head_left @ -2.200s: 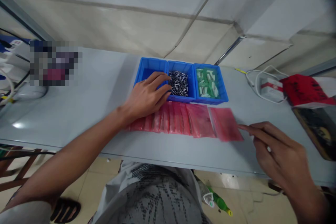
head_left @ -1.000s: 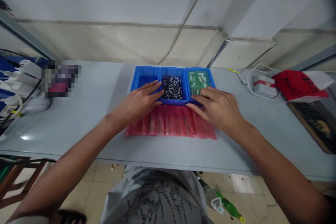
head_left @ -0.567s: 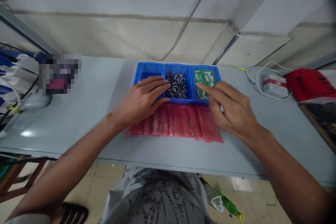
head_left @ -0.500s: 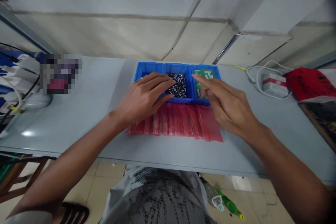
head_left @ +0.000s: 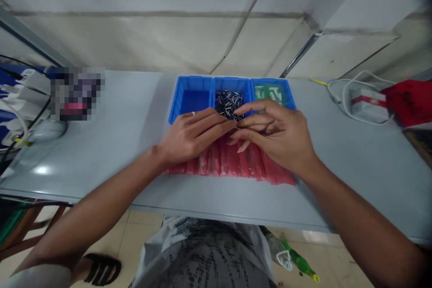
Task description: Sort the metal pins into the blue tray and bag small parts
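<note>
Small metal pins (head_left: 228, 101) are lying heaped in the middle blue bin (head_left: 233, 84), pink bags (head_left: 224, 162) overlapping in front. By the bin's near edge, the left hand (head_left: 195, 136) is holding its fingers nearly together and the right hand (head_left: 278, 130) is curving its fingers apart beside them; whether either is pinching anything cannot be told.

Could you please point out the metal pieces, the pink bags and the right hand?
Metal pieces (head_left: 229, 102): head view, middle of the heap.
Pink bags (head_left: 232, 164): head view, uncovered front of the row.
Right hand (head_left: 284, 134): head view, behind the fingers.
</note>
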The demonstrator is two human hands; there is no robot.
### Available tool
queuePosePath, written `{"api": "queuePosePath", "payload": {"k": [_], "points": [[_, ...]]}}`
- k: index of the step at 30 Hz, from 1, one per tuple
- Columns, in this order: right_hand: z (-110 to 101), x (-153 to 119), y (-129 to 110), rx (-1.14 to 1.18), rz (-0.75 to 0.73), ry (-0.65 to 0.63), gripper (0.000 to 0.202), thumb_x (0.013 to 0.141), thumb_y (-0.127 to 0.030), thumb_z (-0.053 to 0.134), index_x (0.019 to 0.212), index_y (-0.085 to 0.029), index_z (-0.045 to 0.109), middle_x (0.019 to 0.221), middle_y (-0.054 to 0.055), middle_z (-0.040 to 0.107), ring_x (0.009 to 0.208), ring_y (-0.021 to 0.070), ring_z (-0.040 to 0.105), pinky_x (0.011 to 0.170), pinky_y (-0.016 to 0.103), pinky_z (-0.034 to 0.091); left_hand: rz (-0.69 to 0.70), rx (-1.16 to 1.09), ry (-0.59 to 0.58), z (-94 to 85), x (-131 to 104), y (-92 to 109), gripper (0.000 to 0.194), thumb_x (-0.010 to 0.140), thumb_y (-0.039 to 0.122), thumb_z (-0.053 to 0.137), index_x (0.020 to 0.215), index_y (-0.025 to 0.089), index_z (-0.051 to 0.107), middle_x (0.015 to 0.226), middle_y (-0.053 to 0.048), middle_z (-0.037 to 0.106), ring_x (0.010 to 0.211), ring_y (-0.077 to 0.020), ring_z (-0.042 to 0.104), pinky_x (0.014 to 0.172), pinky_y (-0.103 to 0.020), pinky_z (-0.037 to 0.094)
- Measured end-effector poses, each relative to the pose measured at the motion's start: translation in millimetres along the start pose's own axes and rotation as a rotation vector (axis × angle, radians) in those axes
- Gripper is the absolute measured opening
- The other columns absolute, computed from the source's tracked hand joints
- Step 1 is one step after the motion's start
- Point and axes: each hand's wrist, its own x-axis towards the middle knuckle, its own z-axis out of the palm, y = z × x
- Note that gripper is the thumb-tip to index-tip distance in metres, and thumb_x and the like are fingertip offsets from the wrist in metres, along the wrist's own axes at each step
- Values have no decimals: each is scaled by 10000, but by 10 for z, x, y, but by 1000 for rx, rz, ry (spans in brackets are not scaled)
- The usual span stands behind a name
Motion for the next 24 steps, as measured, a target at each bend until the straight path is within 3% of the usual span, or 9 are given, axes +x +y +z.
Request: {"api": "queuePosePath", "payload": {"k": [3, 6, 10, 16, 21, 24], "points": [[87, -42, 22, 120, -26, 102, 202, 857, -239, 799, 1017, -213, 678, 771, -15, 782, 640, 178, 773, 569, 280, 673, -28, 15, 43, 26, -26, 15, 253, 964, 114, 575, 1212, 153, 607, 1036, -61, 741, 941, -155, 700, 717, -259, 536], [132, -93, 49, 74, -115, 196, 137, 869, -164, 776, 993, -212, 740, 772, -12, 778, 692, 182, 783, 639, 315, 693, -67, 34, 119, 34, -6, 10, 177, 955, 135, 599, 1126, 174, 625, 951, -37, 741, 864, -140, 701, 702, -257, 536], [147, -131, 60, 8, -176, 282, 193, 870, -119, 766, 1011, -247, 799, 882, 2, 800, 731, 175, 788, 642, 309, 677, -81, 78, 169, 12, 34, 32, 122, 946, 160, 624, 1067, 177, 626, 883, -19, 738, 795, -137, 702, 636, -250, 505], [197, -101, 87, 300, -63, 256, 152, 859, -158, 784, 985, -240, 804, 778, -8, 797, 711, 198, 791, 501, 276, 635, -109, 110, 186, 6, 40, 98, 43, 969, 178, 579, 977, 161, 618, 780, -11, 709, 674, -123, 670, 583, -257, 466], [213, -118, 45, 268, -102, 309, 146, 859, -157, 785, 968, -251, 810, 841, 8, 801, 710, 192, 785, 508, 283, 629, -106, 73, 186, 23, 36, 86, 120, 986, 263, 602, 1056, 165, 602, 817, -9, 726, 704, -121, 695, 602, -250, 501], [206, -130, 14, 250, -113, 308, 151, 857, -163, 788, 965, -265, 813, 873, 9, 795, 715, 188, 782, 528, 298, 636, -72, 98, 200, 11, 47, 82, 63, 993, 227, 571, 1034, 181, 584, 784, 16, 711, 663, -102, 676, 576, -240, 473]]}}
